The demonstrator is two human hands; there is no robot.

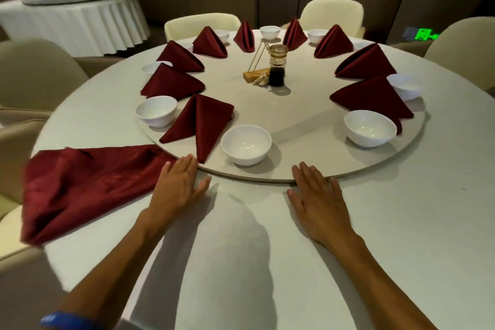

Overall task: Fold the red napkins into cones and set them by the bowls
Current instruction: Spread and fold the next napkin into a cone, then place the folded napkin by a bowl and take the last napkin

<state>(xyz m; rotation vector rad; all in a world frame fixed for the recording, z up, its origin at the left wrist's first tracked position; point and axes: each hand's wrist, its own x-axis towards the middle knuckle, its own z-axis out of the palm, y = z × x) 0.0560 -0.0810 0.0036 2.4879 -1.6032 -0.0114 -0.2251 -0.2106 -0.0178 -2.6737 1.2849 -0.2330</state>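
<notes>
Unfolded red napkin (88,185) lies flat on table (401,222) near its left edge, just left of left hand (178,185), long axis running left-right; left hand nearer, right hand (316,203) well apart. Both hands flat, fingers spread, holding nothing, fingertips at near rim of turntable (308,120). Folded cones (201,120) ring turntable edge between white bowls (246,144). Sauce bottle (277,69) at centre. Cream chairs around; second clothed table in far left corner.

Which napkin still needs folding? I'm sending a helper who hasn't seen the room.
Start at the big round table with the raised turntable. Off the turntable, at the table's near-left edge beside the left hand, lies the unfolded napkin: flat and rumpled, while the others stand as cones.
</notes>
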